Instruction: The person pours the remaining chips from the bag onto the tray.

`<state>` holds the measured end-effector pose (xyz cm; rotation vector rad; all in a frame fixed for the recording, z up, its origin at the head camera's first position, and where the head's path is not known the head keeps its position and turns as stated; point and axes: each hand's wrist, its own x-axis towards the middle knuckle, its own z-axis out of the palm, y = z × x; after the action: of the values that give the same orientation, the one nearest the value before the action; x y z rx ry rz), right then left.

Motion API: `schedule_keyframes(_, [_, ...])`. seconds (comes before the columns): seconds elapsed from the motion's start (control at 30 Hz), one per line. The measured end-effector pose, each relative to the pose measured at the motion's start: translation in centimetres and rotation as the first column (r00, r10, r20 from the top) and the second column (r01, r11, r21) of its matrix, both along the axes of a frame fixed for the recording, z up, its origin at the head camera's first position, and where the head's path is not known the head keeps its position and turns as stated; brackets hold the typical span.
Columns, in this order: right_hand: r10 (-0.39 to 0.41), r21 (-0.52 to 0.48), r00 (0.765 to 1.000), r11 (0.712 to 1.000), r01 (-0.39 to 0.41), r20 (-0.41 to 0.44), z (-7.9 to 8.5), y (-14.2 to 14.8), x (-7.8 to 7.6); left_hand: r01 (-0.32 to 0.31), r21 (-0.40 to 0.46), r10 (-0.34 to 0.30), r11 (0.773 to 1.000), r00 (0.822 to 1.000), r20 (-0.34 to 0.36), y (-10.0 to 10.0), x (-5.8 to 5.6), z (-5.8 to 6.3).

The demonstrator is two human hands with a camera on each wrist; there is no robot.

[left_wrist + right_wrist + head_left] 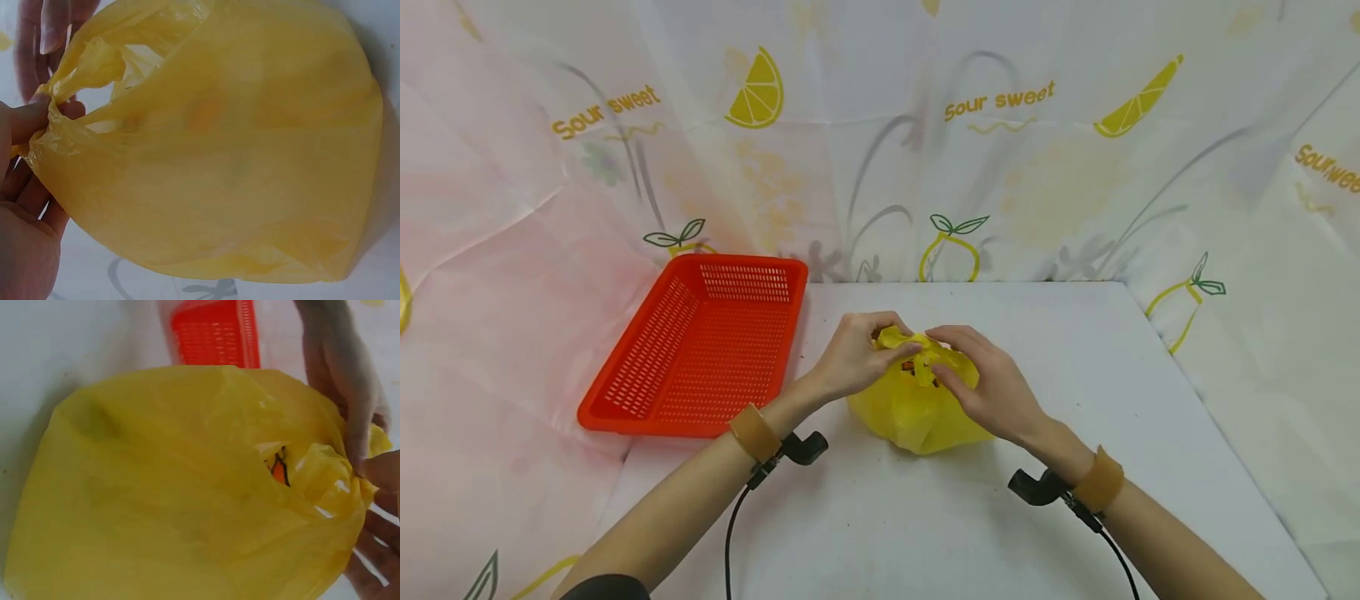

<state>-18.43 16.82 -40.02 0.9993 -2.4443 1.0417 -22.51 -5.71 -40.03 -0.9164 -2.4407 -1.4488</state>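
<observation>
A yellow plastic bag [917,417] stands on the table, bulging, its top gathered and twisted. My left hand [853,354] pinches the gathered top between thumb and fingers. From the other side my right hand [996,383] has its thumb and fingers at the same gathered plastic, close to the left thumb. In the right wrist view, the right thumb [381,470] presses on the twist. Through a gap below the top, an orange thing with dark lines [279,470] shows inside the bag. The rest of the contents is hidden by the plastic.
A red perforated plastic basket [722,358] sits left of the bag, beyond my left forearm. The white table [880,525] meets a printed cloth [880,150] at its back and sides. Each wrist wears a strap with a small camera and a cable.
</observation>
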Motion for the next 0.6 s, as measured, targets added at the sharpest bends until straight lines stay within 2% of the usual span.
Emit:
schedule_keyframes(0.03, [0.013,0.033,0.996,0.999,-0.010,-0.094,-0.2,-0.1,0.0,0.001,0.000,-0.001,1.000,1.000,0.003,0.0,0.0,0.0])
schedule_keyframes(0.1, [0.048,0.107,0.965,0.994,-0.021,-0.258,-0.6,-0.1,0.0,0.002,-0.003,-0.002,1.000,1.000,0.008,-0.1,0.0,0.1])
schedule_keyframes(0.17, [0.093,0.171,0.913,0.985,-0.026,-0.396,-1.0,0.0,-0.1,0.001,-0.005,-0.001,1.000,1.000,0.018,-0.2,0.0,0.2])
schedule_keyframes(0.27, [0.146,0.244,0.831,0.970,-0.013,-0.537,-1.5,0.2,-0.4,-0.013,-0.017,0.013,1.000,0.999,0.032,-0.2,0.1,0.4])
schedule_keyframes(0.33, [0.161,0.277,0.788,0.961,0.012,-0.594,-1.8,0.4,-0.6,-0.023,-0.020,0.024,1.000,0.999,0.044,-0.2,0.1,0.4])
schedule_keyframes(0.4, [0.159,0.305,0.761,0.951,0.053,-0.628,-2.0,0.5,-0.8,-0.025,-0.015,0.026,1.000,0.998,0.064,-0.2,0.1,0.5])
schedule_keyframes(0.6, [0.132,0.341,0.733,0.929,0.144,-0.667,-2.1,0.3,-1.1,-0.014,-0.003,0.015,1.000,0.994,0.111,-0.2,0.3,0.5])
